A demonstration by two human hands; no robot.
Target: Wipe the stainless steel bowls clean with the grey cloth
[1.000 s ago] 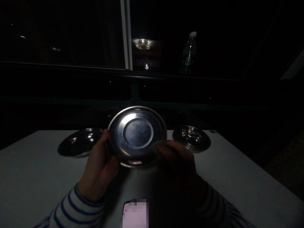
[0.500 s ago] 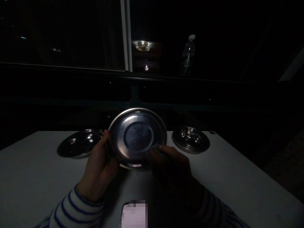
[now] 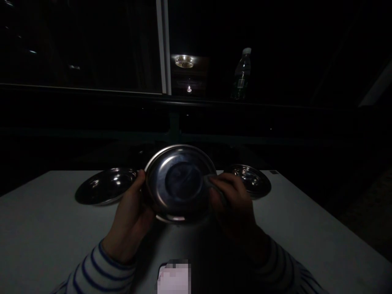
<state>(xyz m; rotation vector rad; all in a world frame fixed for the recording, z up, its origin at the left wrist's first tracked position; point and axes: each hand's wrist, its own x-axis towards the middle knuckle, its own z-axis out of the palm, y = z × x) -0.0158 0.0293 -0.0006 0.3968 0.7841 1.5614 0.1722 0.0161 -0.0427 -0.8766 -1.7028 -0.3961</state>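
A shiny metal plate (image 3: 183,181) is held up above the table, tilted so that its round underside with a ring in the middle faces me. My left hand (image 3: 131,216) grips its left edge, thumb at the rim. Against the right part of the underside, my right hand (image 3: 234,204) pinches a greyish cloth (image 3: 212,181), its fingers closed and partly in shadow. Another metal dish (image 3: 105,185) lies on the table to the left. Behind my right hand stands a stack of metal bowls (image 3: 252,179), partly covered by the hand.
The white table (image 3: 45,228) carries a phone-like item (image 3: 174,277), blurred out, at its near edge. Beyond the far edge, a clear bottle (image 3: 242,75) with a white cap stands on a ledge by the dark window. The room is very dim.
My right hand with the cloth has moved right and up across the plate's underside. The plate has shifted slightly right and down in view.
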